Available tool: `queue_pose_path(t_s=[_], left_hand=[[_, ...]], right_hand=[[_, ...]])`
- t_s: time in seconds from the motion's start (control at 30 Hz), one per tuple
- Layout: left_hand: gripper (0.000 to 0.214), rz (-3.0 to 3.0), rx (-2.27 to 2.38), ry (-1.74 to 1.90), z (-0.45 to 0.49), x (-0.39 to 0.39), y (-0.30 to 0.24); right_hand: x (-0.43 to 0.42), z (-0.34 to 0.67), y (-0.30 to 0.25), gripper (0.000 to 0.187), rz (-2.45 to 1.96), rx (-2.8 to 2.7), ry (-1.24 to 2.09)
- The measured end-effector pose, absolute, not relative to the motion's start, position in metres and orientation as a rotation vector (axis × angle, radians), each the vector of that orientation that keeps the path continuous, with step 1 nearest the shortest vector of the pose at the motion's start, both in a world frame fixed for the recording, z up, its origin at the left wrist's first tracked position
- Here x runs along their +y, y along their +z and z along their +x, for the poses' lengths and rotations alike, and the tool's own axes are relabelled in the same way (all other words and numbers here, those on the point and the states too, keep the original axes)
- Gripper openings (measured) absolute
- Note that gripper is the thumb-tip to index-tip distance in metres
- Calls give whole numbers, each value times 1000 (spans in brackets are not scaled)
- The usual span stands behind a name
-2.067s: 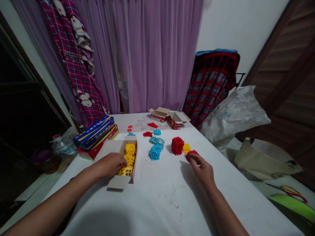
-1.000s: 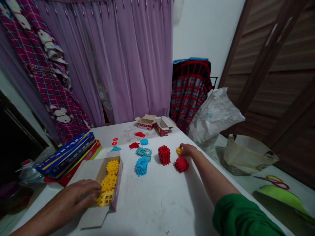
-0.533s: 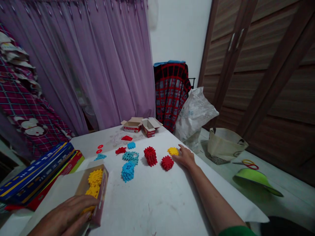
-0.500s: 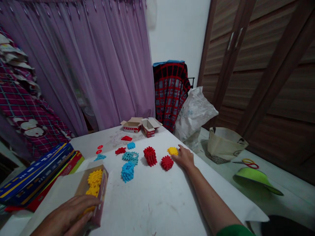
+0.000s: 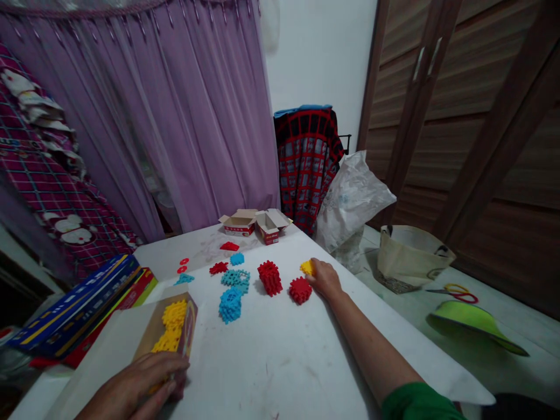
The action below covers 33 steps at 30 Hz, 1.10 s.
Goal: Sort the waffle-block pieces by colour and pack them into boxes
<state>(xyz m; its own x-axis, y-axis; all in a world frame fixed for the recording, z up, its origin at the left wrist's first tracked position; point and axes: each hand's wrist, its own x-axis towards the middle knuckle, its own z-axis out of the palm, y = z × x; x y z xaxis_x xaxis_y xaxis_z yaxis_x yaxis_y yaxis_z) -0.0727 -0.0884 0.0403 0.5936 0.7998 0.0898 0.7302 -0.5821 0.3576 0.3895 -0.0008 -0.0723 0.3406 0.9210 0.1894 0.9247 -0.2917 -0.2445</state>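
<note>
A red stack (image 5: 270,278) of bumpy toy pieces stands on the white table (image 5: 280,361). The right hand (image 5: 322,279) is to the right of the red stack, low down by the table top. Its fingers touch a flat yellow piece (image 5: 307,268) and hide part of it, but I cannot tell if they are clamped on it. That yellow piece is to the right of the red stack and a tiny bit farther back. A round red piece (image 5: 300,290) lies just to the right of the red stack, a little nearer, close to the same hand. The left hand (image 5: 137,382) is well to the left of the red stack and much nearer. It is over the near end of an open long box (image 5: 189,331), with the thumb apart from the finger above it. I cannot tell if these fingers pinch anything. Yellow blocks (image 5: 174,315) sit inside that box, to the left of the red stack. A blue stack (image 5: 230,304) is left of the red stack and nearer, and blue-green pieces (image 5: 235,280) lie between that one and a small blue piece (image 5: 237,258) farther back. Behind the red stack, at the far edge, are two little boxes (image 5: 269,237) with their flaps up.
</note>
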Motion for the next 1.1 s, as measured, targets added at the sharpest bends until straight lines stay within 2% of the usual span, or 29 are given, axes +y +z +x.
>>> queue_pose_path(t_s=[0.17,0.4,0.73,0.87,1.0,1.1], left_hand=[[32,2483,1275,255,-49,-105,56],[28,2413,1250,278,23,-115,30],[30,2442,1013,212,96,-107,-6],[31,2546,931,234,123,-87,14],[29,2700,871,232,176,-48,50],[34,2842,926,97,225,-7,63]], right_hand=[[-7,400,-73,46,-2251,-1778,-24],[7,410,-89,52,-2253,-1861,-173],[-11,410,-82,45,-2034,-1637,146],[-10,422,-90,57,-1876,-1428,265],[-11,441,-97,54,-1765,-1004,343],[-13,454,-99,57,-1669,-743,392]])
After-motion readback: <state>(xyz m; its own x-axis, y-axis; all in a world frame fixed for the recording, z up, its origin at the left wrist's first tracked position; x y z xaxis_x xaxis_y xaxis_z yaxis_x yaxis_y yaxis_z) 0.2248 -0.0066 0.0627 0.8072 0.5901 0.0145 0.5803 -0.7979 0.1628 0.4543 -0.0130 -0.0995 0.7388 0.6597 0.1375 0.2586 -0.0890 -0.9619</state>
